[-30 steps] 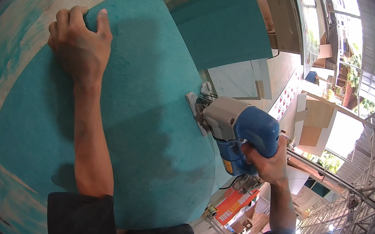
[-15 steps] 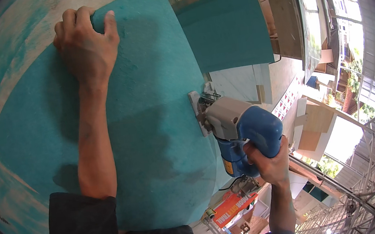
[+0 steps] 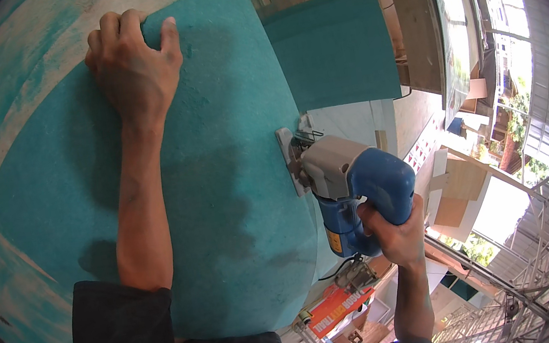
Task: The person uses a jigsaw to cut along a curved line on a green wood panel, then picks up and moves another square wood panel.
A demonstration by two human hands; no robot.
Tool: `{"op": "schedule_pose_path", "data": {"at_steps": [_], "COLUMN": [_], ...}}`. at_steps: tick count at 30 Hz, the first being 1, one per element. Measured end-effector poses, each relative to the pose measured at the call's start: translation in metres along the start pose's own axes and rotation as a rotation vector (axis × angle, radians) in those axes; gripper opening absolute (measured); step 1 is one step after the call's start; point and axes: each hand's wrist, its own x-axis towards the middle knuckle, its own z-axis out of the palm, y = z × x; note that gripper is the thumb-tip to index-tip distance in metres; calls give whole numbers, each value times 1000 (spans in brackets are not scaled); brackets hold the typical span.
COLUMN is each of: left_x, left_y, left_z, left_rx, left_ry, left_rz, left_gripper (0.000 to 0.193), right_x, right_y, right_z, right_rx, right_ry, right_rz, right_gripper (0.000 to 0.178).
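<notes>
A large teal-green board (image 3: pixel 222 200) with a curved left edge lies in front of me. At its far edge my left hand (image 3: pixel 138 68) grips it, fingers curled at the rim and thumb on top. My right hand (image 3: pixel 399 231) is wrapped around the handle of a blue and grey jigsaw (image 3: pixel 337 166). The jigsaw lies tilted on its side in the picture, its metal base plate (image 3: pixel 293 162) against the board near its right edge. The blade and the cut line are hidden.
Under the board is a pale surface smeared with teal (image 3: pixel 31 86). Another green panel (image 3: pixel 338 50) lies at the far right. Boards and offcuts (image 3: pixel 456 191) stand farther right. An orange sign (image 3: pixel 339 307) and a power cord (image 3: pixel 337 268) are below the jigsaw.
The jigsaw has crept a little farther away along the board's right edge. The left hand keeps its place on the board; the whole view has shifted slightly.
</notes>
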Motion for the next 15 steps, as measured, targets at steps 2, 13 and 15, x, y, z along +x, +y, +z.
{"op": "schedule_pose_path", "data": {"at_steps": [2,13,15], "left_x": [0,2,5], "left_y": [-1,-6,-6], "left_z": [0,-5,-6], "left_rx": [-2,-10,-8], "left_ry": [-3,-39,-29], "left_rz": [-2,-60,-46], "left_gripper": [31,31,31], "right_x": [1,7,8], "right_y": [-2,-16,-20], "right_z": [1,9,9], "right_rx": [-4,-13,2], "right_ry": [6,29,31], "right_rz": [-1,-10,-12], "right_gripper": [10,11,11]}}
